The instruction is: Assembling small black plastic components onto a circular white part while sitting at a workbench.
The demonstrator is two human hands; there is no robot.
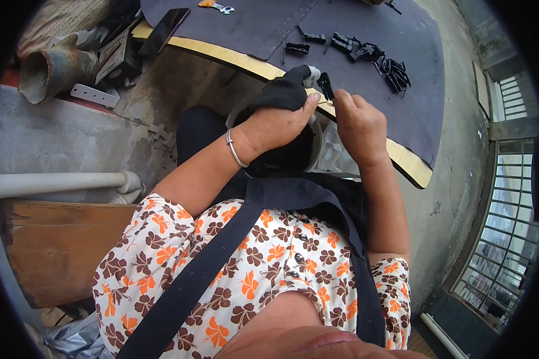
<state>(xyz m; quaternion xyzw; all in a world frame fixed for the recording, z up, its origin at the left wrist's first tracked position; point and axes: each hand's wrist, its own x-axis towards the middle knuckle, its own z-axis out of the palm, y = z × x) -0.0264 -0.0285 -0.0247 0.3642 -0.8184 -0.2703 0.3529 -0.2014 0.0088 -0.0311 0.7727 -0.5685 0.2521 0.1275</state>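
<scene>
1. At one o'clock from the view's centre, a small, narrow black part sits above the table's edge, between both hands.
2. The left hand, in a black cloth covering with whitish fingertips, holds it in a narrow grip from its nine-o'clock side.
3. The right hand, bare, brings its thumb and fingers close together at the part's five-o'clock end; whether they pinch it, one cannot tell.
4. Toward two o'clock, a cluster of black parts lies on the dark-covered, yellow-edged table.
</scene>
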